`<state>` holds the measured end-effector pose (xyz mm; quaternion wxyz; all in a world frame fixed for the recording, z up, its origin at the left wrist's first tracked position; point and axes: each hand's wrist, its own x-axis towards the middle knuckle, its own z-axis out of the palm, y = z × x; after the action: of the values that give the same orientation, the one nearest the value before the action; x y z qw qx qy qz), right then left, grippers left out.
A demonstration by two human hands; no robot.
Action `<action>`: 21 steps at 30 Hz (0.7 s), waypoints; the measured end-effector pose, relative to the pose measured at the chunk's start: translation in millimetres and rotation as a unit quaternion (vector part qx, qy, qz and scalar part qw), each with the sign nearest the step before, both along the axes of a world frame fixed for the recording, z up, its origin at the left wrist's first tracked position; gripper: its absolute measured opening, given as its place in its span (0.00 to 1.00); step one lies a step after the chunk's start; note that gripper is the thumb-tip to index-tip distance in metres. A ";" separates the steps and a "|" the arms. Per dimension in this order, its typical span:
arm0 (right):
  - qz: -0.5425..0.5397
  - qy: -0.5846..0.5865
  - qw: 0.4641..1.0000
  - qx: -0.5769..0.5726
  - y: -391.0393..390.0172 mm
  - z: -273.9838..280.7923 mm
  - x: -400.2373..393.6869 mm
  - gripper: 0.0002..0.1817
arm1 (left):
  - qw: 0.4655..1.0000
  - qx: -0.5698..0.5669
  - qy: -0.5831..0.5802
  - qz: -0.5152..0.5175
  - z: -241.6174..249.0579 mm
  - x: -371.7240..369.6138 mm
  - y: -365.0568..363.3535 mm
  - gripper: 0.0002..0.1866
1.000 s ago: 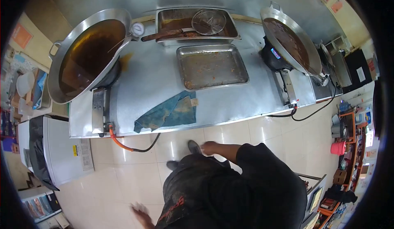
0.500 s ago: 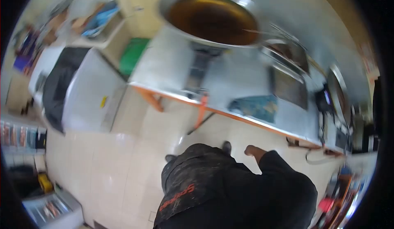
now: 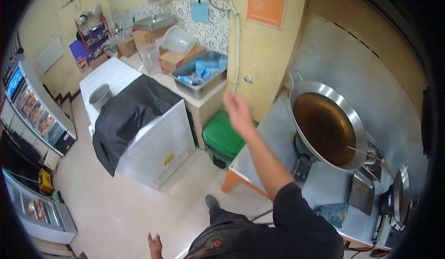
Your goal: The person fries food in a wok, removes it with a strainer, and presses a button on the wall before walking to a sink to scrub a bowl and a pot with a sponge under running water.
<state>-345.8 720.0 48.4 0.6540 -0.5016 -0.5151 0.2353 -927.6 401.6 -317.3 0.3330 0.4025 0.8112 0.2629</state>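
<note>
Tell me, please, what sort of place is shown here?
It looks like a commercial kitchen, perhaps in a restaurant. A large wok of brown liquid stands over a burner on a metal-topped table, an orange poster reads "area kitchen", and an upright glass-door cabinet holds packed food.

A wok (image 3: 327,124) of brown liquid stands above the metal table (image 3: 320,189).

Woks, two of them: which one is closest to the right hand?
The wok with brown liquid showing. The other wok is farther from the right hand, past the flat tray.
</note>
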 end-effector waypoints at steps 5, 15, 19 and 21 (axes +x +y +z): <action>-0.335 -0.144 0.921 0.137 165.7 173.5 151.6 0.27 | 0.978 -0.199 -0.011 0.068 17.8 24.5 18.9 0.38; -0.627 -0.425 0.643 -0.113 234.7 405.1 361.0 0.49 | 0.984 -0.155 -0.047 0.068 101.5 71.4 223.4 0.42; -0.611 -0.427 0.660 -0.097 241.1 410.3 352.3 0.48 | 0.985 -0.148 -0.051 0.069 116.8 73.0 259.0 0.43; -0.633 -0.448 0.622 -0.109 249.4 402.3 354.7 0.48 | 0.985 -0.151 -0.049 0.067 121.4 72.5 268.9 0.44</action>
<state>8.9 969.4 450.7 0.2707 -0.8144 -0.2705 -0.4362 -855.1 670.5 -195.9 0.4109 0.2788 0.8494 0.1786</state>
